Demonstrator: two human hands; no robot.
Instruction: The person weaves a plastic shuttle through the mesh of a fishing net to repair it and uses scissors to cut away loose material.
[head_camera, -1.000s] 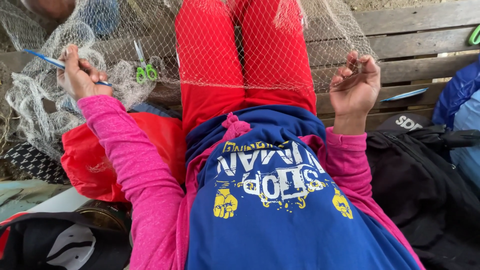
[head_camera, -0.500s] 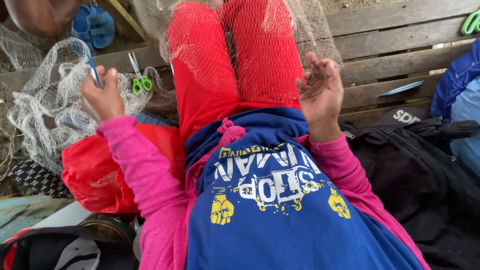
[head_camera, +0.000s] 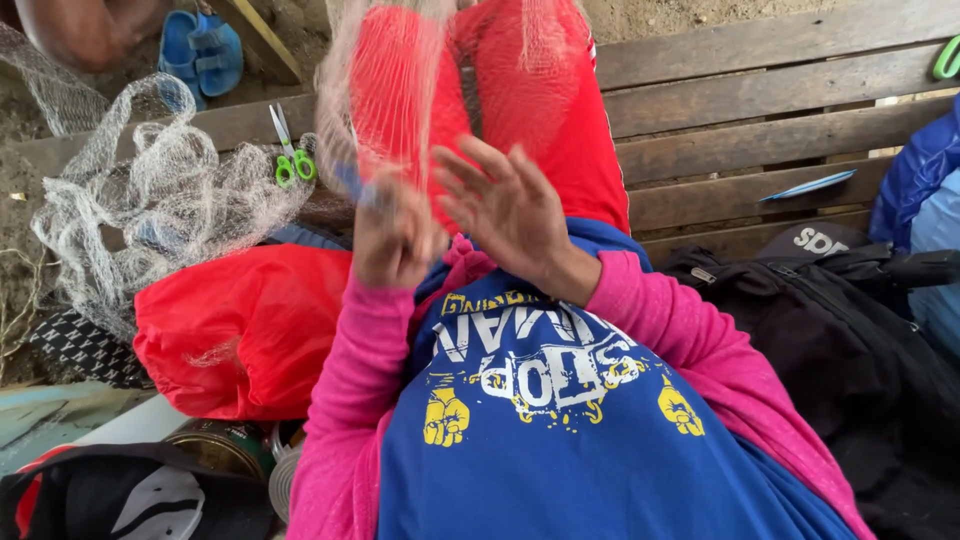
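Weathered wooden bench (head_camera: 760, 130) of long grey-brown planks with gaps between. Bare sandy ground (head_camera: 30, 190) beyond at left and top. Soft, even daylight throughout.

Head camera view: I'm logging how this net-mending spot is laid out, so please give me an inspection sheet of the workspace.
Surface: weathered wooden bench of planks with gaps.
Job's things: pale mesh net draped over the red-clad legs; thin blue tool in the left hand, blurred.
Clutter: green-handled scissors, heaped net, red bag, black bag, second blue tool, tin can.
Grippers: left hand closed on the tool; right hand open, fingers spread, by the net.
Cables: nothing seen.
Surroundings: dirt ground, blue sandals, another person's limb at top left.
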